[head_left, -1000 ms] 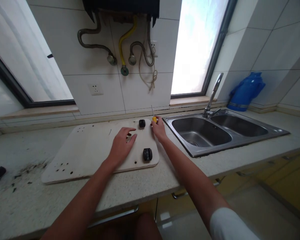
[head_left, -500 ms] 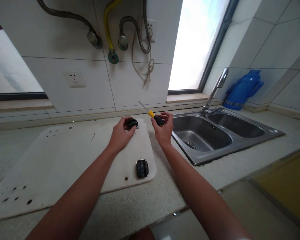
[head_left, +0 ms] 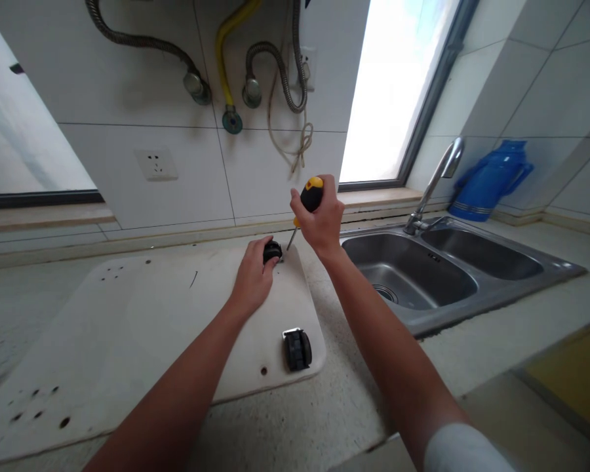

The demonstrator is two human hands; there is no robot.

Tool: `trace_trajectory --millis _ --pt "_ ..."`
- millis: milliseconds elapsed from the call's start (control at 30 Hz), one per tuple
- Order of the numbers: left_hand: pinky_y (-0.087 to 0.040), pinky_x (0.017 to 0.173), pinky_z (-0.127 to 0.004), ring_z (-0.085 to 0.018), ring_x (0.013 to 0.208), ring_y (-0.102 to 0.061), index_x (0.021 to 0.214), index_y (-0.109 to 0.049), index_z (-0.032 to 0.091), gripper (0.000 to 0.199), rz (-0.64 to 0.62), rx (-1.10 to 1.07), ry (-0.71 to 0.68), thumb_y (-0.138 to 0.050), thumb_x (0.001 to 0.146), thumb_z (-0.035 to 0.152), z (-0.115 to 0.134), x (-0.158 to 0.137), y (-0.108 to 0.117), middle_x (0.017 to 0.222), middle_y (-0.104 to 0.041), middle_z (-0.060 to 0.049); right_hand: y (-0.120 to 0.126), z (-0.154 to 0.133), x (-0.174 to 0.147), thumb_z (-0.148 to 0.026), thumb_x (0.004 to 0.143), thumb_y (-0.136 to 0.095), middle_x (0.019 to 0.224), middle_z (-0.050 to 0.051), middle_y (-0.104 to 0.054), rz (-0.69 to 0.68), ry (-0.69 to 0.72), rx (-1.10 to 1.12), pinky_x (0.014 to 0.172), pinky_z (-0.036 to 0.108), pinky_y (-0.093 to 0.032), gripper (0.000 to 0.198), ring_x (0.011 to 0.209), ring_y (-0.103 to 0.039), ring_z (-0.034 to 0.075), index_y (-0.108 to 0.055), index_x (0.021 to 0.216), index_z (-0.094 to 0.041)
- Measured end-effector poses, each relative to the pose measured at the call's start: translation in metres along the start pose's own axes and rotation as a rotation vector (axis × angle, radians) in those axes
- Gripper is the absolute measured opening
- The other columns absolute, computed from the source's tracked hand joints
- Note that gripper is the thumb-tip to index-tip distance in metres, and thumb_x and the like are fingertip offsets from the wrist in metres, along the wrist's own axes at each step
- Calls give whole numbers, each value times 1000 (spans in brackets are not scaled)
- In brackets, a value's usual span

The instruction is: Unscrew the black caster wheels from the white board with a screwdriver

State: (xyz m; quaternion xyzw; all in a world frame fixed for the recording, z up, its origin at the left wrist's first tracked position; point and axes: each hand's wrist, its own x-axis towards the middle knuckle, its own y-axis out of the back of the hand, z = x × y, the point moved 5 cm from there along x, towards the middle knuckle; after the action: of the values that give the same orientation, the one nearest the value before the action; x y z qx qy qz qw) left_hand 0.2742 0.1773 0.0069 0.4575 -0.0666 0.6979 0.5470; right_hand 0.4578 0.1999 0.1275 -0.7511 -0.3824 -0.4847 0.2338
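Screw-driving step on the far caster [head_left: 272, 250]: left hand [head_left: 254, 283] grips it, pinning it at the board's [head_left: 128, 328] far right corner. Right hand [head_left: 319, 219] is clenched on the screwdriver [head_left: 311, 195], shaft angled down-left, tip at the caster's base plate (whether it is seated in a screw head I can't tell). Next move likely needs the tip seated square, downward pressure, left hand bracing against twist. Second caster [head_left: 297, 349] sits near the board's near right corner, untouched; sink [head_left: 423, 278] just right.
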Motion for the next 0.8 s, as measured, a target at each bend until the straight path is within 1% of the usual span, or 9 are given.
trace_trajectory --millis 100,233,333,467,567,667,800 --pt "-53 126 -56 -31 137 -68 148 -64 21 47 4 26 -45 -63 102 14 1 -1 -2 143 -71 -15 -14 3 -7 -49 100 -74 83 -4 -65 -25 41 12 71 32 -48 30 70 -59 18 -56 112 -29" --pt "-54 126 -56 -31 137 -68 151 -63 20 49 -1 35 -49 -63 102 15 -2 -1 -3 144 -71 -16 -22 2 -12 -48 105 -70 86 -4 -66 -56 74 -14 72 32 -49 28 70 -62 18 -53 116 -30" --pt "-55 125 -54 -31 136 -68 151 -64 18 49 5 40 -51 -63 102 16 -3 0 -2 144 -71 -17 -24 -2 -12 -46 107 -69 88 -4 -67 -69 98 -35 73 33 -49 26 73 -64 18 -52 119 -30" --pt "-55 125 -54 -31 136 -69 151 -64 18 50 0 40 -50 -63 101 16 -3 0 -2 144 -71 -16 -27 -4 -14 -45 108 -69 86 -4 -65 -80 89 -55 72 33 -48 26 72 -64 19 -51 119 -30" --pt "-55 125 -54 -31 136 -69 151 -64 17 50 -3 37 -44 -64 101 16 -4 0 -2 144 -71 -17 -25 -6 -14 -47 109 -68 85 -4 -65 -58 83 -61 71 33 -47 26 71 -63 19 -51 119 -30" --pt "-55 126 -55 -32 138 -68 151 -63 17 50 -10 36 -47 -64 101 16 -5 1 -2 144 -70 -18 -21 -8 -11 -46 109 -67 88 -3 -67 -29 68 -44 72 34 -49 25 73 -64 19 -51 119 -30" --pt "-54 127 -57 -33 138 -68 151 -63 18 50 -21 45 -54 -62 101 16 -4 1 -2 145 -70 -18 -23 -6 -10 -44 106 -70 86 -4 -67 -79 30 -61 71 34 -48 25 72 -63 20 -51 116 -30"
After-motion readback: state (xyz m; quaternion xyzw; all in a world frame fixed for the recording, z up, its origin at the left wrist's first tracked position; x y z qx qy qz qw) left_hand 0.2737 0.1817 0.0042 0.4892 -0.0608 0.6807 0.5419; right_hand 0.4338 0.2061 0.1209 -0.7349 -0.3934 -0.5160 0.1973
